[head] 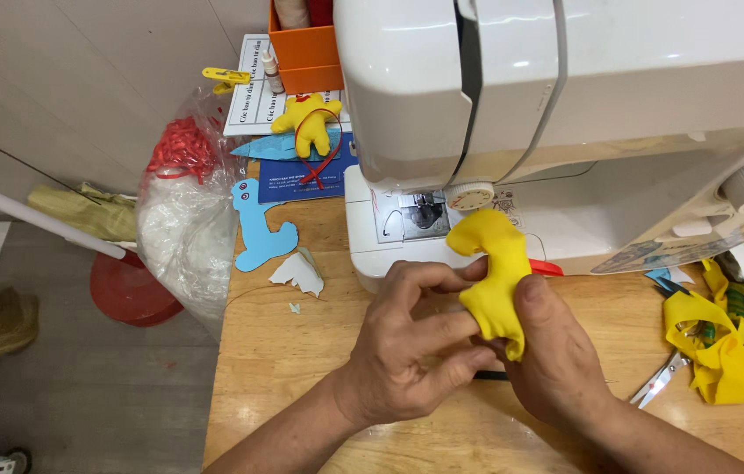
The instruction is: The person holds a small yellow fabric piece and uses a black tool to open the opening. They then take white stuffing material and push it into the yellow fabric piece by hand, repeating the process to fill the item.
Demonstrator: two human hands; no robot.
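Both my hands hold a small yellow fabric toy shape (497,272) just in front of the white sewing machine (565,96). My left hand (407,342) pinches its lower part from the left with fingers and thumb. My right hand (556,351) grips it from the right, thumb on top of the fabric. The toy's curved upper end rises toward the machine's needle plate (416,215). Something red (547,266) shows just behind the toy.
A wooden table (293,369) carries scissors (666,377) and yellow and green fabric scraps (723,342) at right. A blue paper pattern (260,224), a finished yellow stuffed toy (306,118), an orange box (306,53) and a plastic bag of stuffing (183,219) lie at left.
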